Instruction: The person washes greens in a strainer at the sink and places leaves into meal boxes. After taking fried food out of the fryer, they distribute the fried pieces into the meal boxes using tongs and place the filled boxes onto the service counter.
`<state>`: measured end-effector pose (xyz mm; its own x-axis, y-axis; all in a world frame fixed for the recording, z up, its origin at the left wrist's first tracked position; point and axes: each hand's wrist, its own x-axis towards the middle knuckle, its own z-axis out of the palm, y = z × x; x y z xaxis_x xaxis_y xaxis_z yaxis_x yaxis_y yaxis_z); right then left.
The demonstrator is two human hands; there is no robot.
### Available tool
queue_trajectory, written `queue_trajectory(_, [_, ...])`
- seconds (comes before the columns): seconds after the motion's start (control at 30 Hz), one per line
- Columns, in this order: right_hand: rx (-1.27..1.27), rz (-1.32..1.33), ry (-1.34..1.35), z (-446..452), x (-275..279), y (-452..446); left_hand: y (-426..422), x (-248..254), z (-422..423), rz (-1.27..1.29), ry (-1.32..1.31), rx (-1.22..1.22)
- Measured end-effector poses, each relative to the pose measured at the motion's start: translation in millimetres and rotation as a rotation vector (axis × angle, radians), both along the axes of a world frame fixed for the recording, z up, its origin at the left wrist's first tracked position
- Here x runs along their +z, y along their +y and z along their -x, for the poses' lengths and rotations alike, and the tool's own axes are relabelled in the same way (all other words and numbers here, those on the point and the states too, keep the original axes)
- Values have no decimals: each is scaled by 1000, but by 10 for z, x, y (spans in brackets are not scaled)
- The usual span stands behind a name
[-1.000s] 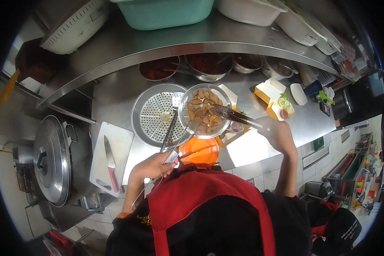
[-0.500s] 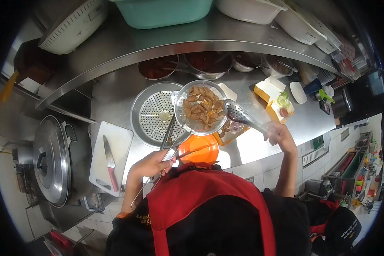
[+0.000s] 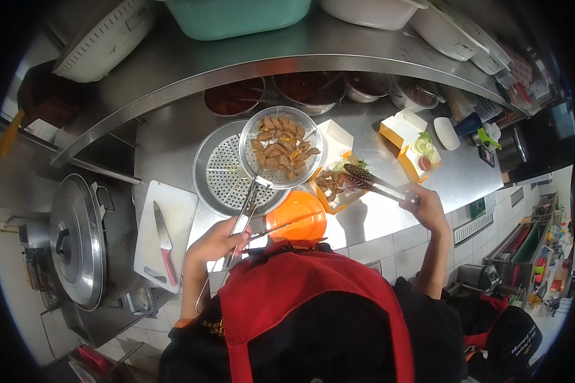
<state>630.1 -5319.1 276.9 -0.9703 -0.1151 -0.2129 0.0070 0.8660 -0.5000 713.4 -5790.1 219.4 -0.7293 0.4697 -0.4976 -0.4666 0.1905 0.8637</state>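
Observation:
My left hand point(image 3: 222, 241) is closed around the long metal handle of a round strainer point(image 3: 287, 177). Brown cooked meat pieces point(image 3: 278, 143) fill the strainer, which is raised over the right side of a perforated steel pan point(image 3: 212, 150). In my right hand point(image 3: 426, 205) are perforated metal serving tongs point(image 3: 377, 184), their tips over an open takeaway box point(image 3: 342, 205). That box contains brown pieces and some greens. Below the strainer sits an orange bowl point(image 3: 310, 220), partly covered by my apron and crossed by a thin dark line I cannot make out.
A second open box point(image 3: 406, 140) with sliced vegetables stands farther right, beside a white dish point(image 3: 446, 133). Left are a cutting board point(image 3: 180, 210) with a knife point(image 3: 162, 233) and a large lidded pot point(image 3: 76, 242). Sauce bowls point(image 3: 310, 89) sit beneath the overhead shelf point(image 3: 249, 67). Another person point(image 3: 505, 332) is behind right.
The strainer has moved left and slightly up, away from the nearer takeaway box. The tongs have left the strainer's edge, turned, and come over that box.

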Motion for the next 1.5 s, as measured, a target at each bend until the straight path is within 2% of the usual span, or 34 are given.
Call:
queue_trajectory(0.2, [-48,-18,93,45,172,-181,8,53,-8,-10,-2,-21])
queue_trajectory(0.3, [15,-5,168,23,385,-335,34,77,-5,15,0,-36])
queue_trajectory(0.5, [189,-289,387,-50,615,-608,118,118,-10,-11,3,-56])
queue_trajectory(0.7, [263,-424,373,-44,677,-627,146,134,8,44,-13,-66])
queue_trajectory(0.8, [253,-375,398,-40,667,-577,159,152,7,39,8,-62])
queue_trajectory(1.0, [171,-297,247,-105,773,-471,96,36,6,16,21,-35])
queue_trajectory(1.1, [156,-363,186,-121,706,-411,104,99,15,24,-3,-1])
queue_trajectory(1.3, [161,-289,230,-106,671,-538,93,129,26,35,-18,-14])
queue_trajectory(1.5, [308,-281,330,-65,638,-812,141,112,36,16,5,-62])
